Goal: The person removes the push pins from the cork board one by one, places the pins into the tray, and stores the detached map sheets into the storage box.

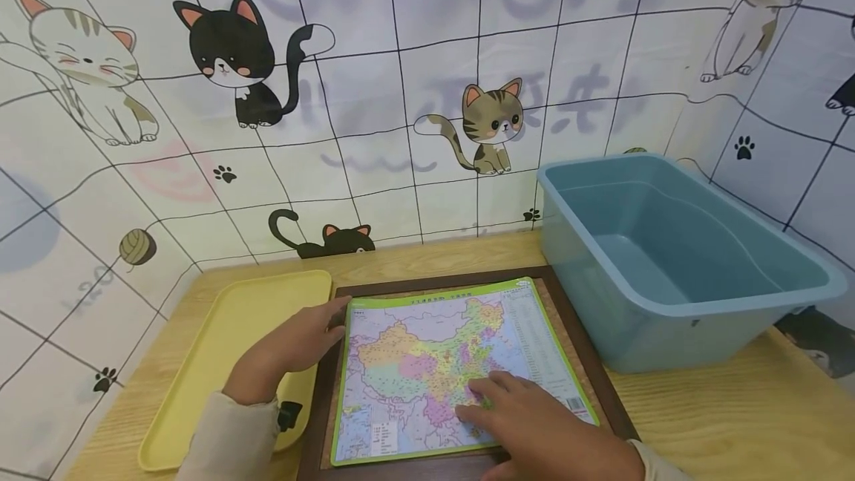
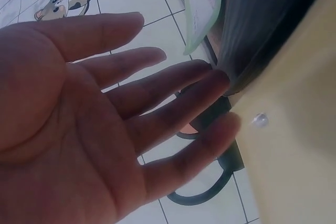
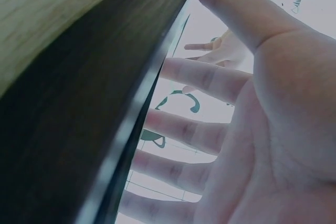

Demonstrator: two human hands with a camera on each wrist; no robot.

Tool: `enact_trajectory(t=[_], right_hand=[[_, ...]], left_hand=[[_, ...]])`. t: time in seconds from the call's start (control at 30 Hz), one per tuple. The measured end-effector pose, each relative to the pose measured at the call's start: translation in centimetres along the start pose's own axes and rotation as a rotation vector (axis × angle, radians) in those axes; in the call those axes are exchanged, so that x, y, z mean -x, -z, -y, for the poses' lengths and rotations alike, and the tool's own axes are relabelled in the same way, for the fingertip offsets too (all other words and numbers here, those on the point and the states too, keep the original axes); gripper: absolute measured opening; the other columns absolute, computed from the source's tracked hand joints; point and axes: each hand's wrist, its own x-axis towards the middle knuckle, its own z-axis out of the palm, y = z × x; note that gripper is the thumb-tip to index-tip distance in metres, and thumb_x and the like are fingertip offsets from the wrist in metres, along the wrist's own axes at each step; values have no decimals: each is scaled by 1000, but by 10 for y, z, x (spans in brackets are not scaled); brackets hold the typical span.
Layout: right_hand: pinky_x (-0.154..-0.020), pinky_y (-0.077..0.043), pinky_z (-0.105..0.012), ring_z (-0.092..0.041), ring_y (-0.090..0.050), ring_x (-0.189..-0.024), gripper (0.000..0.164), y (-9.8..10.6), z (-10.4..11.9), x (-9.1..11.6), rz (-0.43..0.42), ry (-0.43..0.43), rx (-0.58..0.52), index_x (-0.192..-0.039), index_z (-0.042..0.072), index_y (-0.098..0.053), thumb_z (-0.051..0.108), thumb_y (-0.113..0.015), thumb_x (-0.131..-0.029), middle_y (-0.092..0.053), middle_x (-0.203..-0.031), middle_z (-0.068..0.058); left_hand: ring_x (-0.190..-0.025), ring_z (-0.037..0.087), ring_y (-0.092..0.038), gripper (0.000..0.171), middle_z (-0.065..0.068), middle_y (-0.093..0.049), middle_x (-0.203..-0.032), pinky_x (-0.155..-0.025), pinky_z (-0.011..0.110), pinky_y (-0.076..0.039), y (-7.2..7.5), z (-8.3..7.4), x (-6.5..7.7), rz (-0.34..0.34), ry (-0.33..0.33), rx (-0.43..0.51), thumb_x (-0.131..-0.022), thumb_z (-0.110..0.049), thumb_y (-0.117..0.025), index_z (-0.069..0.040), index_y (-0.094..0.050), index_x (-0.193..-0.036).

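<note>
A map sheet (image 1: 414, 347) with a bright green border lies face up on a dark-framed board (image 1: 589, 347). My left hand (image 1: 297, 344) is at the map's upper left edge, over the frame's left side; its fingers (image 2: 178, 116) are extended and grip nothing in the left wrist view. Whether those fingertips touch the frame, I cannot tell. The lower right part of the map lies under my right hand (image 1: 534, 418), whose fingertips rest on the sheet. In the right wrist view its fingers (image 3: 189, 129) are spread, and the sheet's thin edge runs past them.
On the left, a yellow tray (image 1: 227, 332) lies partly beneath my left forearm. A deep blue plastic tub (image 1: 668, 340) stands at the right on the wooden table (image 1: 721, 407). Behind them rises a wall (image 1: 374, 191) with cat drawings.
</note>
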Motion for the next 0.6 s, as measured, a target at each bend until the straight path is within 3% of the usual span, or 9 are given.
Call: enact_trajectory(t=[0.37, 0.6], right_hand=[[-97, -50, -55, -38, -50, -133, 71, -1, -1, 0, -10, -2, -1, -139, 31, -57, 67, -70, -79, -53, -144, -3], [-93, -53, -52, -36, -52, -130, 69, -2, -2, 0, -40, 39, 86, -139, 32, -56, 70, -64, -81, -54, -141, -1]], left_hand=[[-134, 34, -52, 54, 19, -54, -145, -108, 54, -42, -5, 3, -2, 9, -20, 15, -102, -12, -56, -5, -39, -152], [-135, 35, -52, 55, 19, -55, -145, -108, 54, -43, -4, 3, -1, 15, -34, 26, -103, -17, -56, -8, -37, -154]])
